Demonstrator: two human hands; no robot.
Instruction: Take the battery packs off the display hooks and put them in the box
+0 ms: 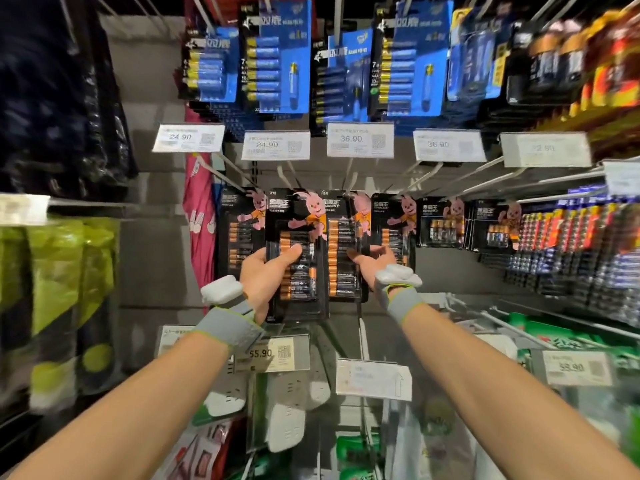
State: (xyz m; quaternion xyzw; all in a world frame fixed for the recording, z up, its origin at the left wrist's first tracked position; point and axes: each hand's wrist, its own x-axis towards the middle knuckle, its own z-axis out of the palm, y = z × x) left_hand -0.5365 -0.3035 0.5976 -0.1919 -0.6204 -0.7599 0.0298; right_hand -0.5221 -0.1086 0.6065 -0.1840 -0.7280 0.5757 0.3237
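Battery pack [304, 278], black with a pink rabbit, is gripped by the left hand [261, 275], with the thumb laid across its front and the fingers behind it. A second pack [341, 237], just right of that hand, is touched at its edge by the right hand [375, 263]; a grasp cannot be confirmed. Blue packs [277, 60] are hung above both hands.

Price tags [360, 140] sit between upper battery packs [277, 64] and lower battery packs [343, 244]
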